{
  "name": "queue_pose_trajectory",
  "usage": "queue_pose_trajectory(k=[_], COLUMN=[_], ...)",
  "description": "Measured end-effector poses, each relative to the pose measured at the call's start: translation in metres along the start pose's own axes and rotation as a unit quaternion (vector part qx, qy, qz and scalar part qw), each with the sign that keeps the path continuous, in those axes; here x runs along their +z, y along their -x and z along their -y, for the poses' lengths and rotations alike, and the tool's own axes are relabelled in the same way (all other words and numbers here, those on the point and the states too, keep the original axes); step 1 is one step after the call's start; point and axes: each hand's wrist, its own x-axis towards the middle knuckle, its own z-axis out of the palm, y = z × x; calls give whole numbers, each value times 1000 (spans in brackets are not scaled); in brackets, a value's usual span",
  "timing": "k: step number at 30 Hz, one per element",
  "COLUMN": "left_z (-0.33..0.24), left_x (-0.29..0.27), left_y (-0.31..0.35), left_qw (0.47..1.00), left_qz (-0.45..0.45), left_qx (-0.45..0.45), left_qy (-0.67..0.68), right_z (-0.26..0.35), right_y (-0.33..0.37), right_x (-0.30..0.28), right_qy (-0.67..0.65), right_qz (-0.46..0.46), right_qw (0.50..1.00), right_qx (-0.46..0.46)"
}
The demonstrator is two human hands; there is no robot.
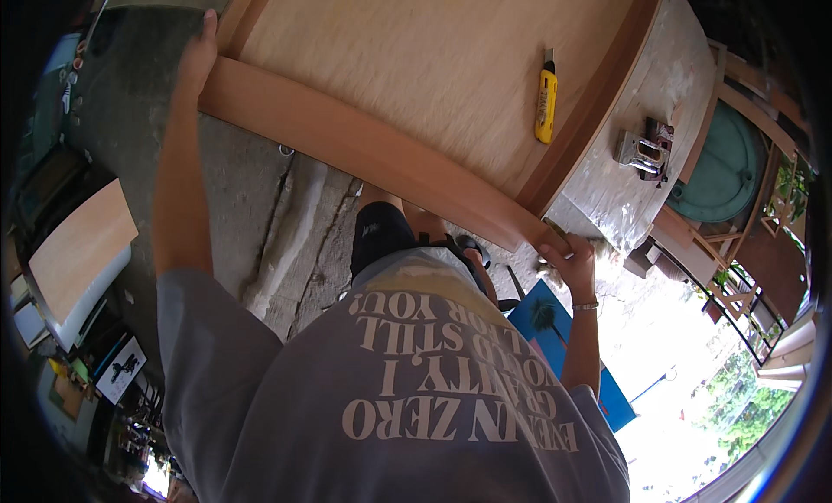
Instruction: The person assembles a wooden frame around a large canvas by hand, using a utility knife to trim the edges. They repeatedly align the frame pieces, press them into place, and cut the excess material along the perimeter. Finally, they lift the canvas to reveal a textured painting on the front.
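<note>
left hand [199, 57]: its grip is wrapped over the far left end of the brown strip, thumb side up, arm stretched out straight
brown strip [364, 148]: a long flat band of wood-coloured edging, it lies along the near edge of the big board and runs from one hand to the other
big board [433, 61]: pale plywood with a darker rim, it lies flat on the table, right behind the brown strip
yellow knife [545, 104]: a small cutter with a black tip, it lies on the big board, well behind the right end of the brown strip
right hand [572, 259]: its grip is closed tight on the right end of the brown strip, at the corner of the board; a thin band is on the wrist
metal tool [644, 149]: a grey and dark thing on the white-covered table [607, 191], past the right end of the brown strip, beside the board
blue sheet [563, 338]: on the floor, below the right end of the brown strip
</note>
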Motion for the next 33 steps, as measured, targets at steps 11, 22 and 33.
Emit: queue_pose_trajectory(k=[11,22,33], left_z=[-7,14,-33], left_x=[-2,-1,18], left_y=[9,-10,176], left_qw=[1000,998,860], left_qz=[-8,-30,30], left_qx=[-5,29,467], left_qy=[23,56,-205], right_z=[-6,-20,3], right_y=[-10,-18,-19], right_x=[5,19,19], right_qy=[31,4,-37], right_qz=[12,51,4], right_qw=[999,999,999], right_qx=[-4,5,8])
